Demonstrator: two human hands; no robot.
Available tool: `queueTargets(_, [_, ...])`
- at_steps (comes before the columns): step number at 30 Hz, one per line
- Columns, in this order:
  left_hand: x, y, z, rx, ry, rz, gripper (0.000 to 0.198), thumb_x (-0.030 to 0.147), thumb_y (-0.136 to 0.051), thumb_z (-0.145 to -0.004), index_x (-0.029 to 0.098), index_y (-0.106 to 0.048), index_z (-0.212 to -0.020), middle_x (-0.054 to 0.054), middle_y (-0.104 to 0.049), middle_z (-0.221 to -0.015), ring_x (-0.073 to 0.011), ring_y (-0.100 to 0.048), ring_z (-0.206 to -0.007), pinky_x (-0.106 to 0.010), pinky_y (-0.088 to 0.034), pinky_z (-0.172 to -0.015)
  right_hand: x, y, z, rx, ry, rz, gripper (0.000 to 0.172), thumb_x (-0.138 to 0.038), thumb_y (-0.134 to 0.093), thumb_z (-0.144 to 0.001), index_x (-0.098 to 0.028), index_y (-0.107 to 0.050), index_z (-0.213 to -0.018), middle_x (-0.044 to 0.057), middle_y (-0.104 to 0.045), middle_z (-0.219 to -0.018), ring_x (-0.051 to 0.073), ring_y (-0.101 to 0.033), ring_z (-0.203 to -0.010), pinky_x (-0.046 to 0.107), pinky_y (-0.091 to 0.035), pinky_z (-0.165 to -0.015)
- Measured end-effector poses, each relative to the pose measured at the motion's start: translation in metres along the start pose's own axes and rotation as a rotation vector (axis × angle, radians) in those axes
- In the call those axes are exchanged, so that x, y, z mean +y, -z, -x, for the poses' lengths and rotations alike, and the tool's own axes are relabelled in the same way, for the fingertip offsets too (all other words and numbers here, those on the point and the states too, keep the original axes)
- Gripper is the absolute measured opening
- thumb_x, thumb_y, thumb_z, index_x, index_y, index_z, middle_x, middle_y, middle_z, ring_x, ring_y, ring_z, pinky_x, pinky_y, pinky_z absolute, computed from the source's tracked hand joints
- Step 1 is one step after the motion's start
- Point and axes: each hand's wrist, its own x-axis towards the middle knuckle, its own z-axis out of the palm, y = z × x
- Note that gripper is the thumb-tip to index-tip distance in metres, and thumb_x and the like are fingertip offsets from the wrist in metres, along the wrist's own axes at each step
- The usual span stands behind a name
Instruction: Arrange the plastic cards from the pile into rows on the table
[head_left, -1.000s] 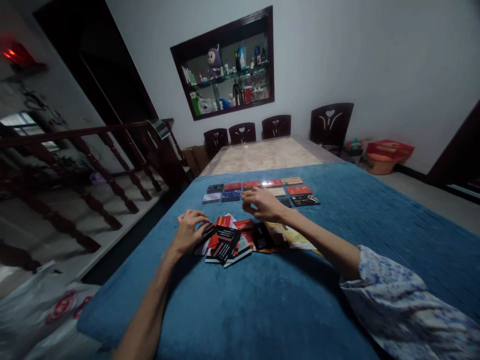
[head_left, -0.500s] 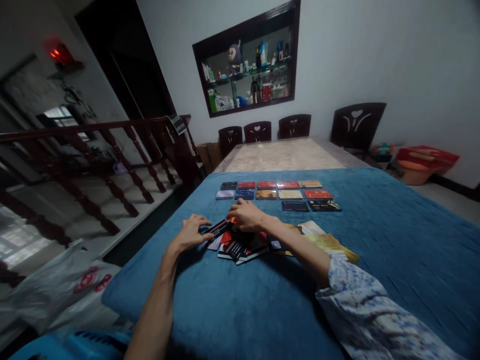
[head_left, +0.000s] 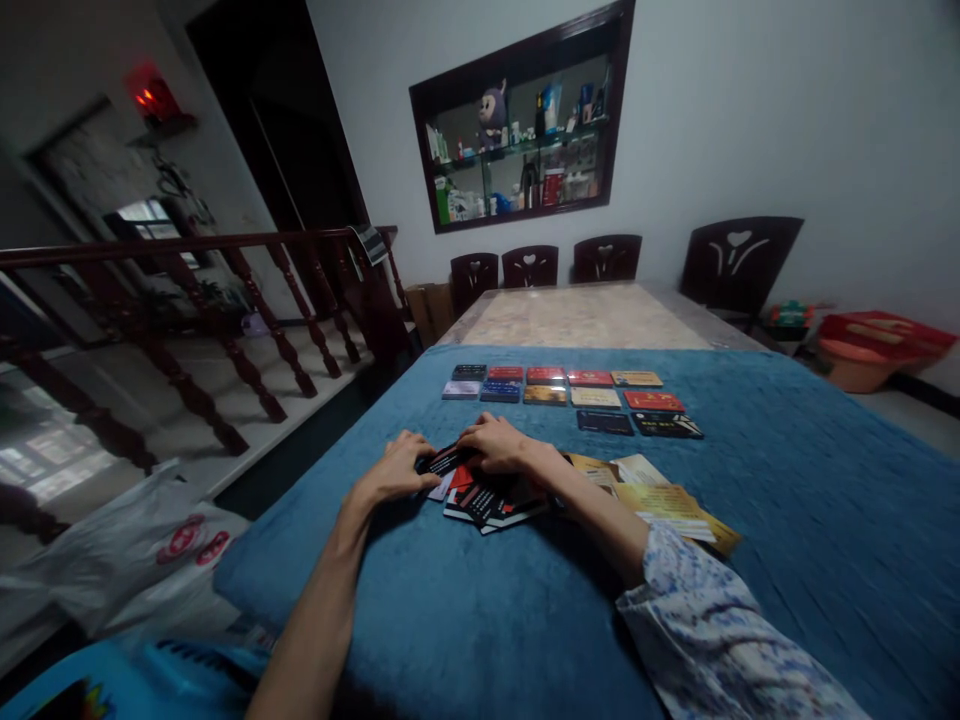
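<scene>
Both of my hands are over a loose pile of cards (head_left: 495,522) on the blue cloth. My left hand (head_left: 397,468) pinches the left end of a black card (head_left: 442,461) with thumb and fingers. My right hand (head_left: 496,445) curls over the other end of that card, its fingertips partly hidden. Beneath lie black, red and white cards, fanned over one another. Under and beside my right forearm are yellow and gold cards (head_left: 664,500). Beyond my hands, rows of cards are laid out, among them a dark blue card (head_left: 604,422) and a black card with gold lettering (head_left: 667,425).
The blue cloth (head_left: 810,520) covers the near part of a stone-topped table (head_left: 570,315). Dark wooden chairs (head_left: 739,265) stand around its far end. To the left are a wooden railing (head_left: 285,345) and white plastic bags (head_left: 142,560). A blue plastic object (head_left: 150,680) is at lower left.
The view has shifted, so the scene sits slightly further right. My hands have drawn closer together around the black card, and a red and yellow card by my right fingers is now hidden.
</scene>
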Motion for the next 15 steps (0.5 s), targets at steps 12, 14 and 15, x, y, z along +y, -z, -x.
queueTargets(12, [-0.0053, -0.0038, -0.0028, 0.069, -0.143, -0.024, 0.026, 0.027, -0.06, -0.075, 0.021, -0.078, -0.092, -0.005, -0.063, -0.085, -0.0216, -0.054, -0.089, -0.031, -0.043, -0.082, 0.0007, 0.0047, 0.002, 0.004, 0.015, -0.017, 0.035, -0.028, -0.064, -0.082, -0.025, -0.07, -0.117, 0.007, -0.066, -0.125, 0.03, -0.048, -0.112, 0.036, -0.04, -0.079])
queueTargets(14, [-0.0082, -0.0046, -0.0035, 0.083, -0.171, 0.005, 0.026, 0.026, -0.059, -0.075, 0.022, -0.079, -0.091, -0.004, -0.065, -0.085, -0.0206, -0.055, -0.089, -0.029, -0.043, -0.082, 0.0003, 0.0052, 0.0025, 0.018, 0.013, -0.012, 0.034, -0.029, -0.065, -0.083, -0.026, -0.07, -0.116, 0.007, -0.066, -0.123, 0.029, -0.048, -0.112, 0.035, -0.04, -0.079])
queueTargets(15, [-0.0095, -0.0049, -0.0036, 0.091, -0.18, 0.022, 0.026, 0.025, -0.059, -0.075, 0.023, -0.079, -0.09, -0.004, -0.066, -0.085, -0.0201, -0.056, -0.089, -0.029, -0.043, -0.082, 0.0, 0.0053, 0.0028, 0.026, 0.011, -0.007, 0.033, -0.029, -0.065, -0.083, -0.026, -0.07, -0.115, 0.007, -0.067, -0.122, 0.029, -0.048, -0.112, 0.034, -0.04, -0.079])
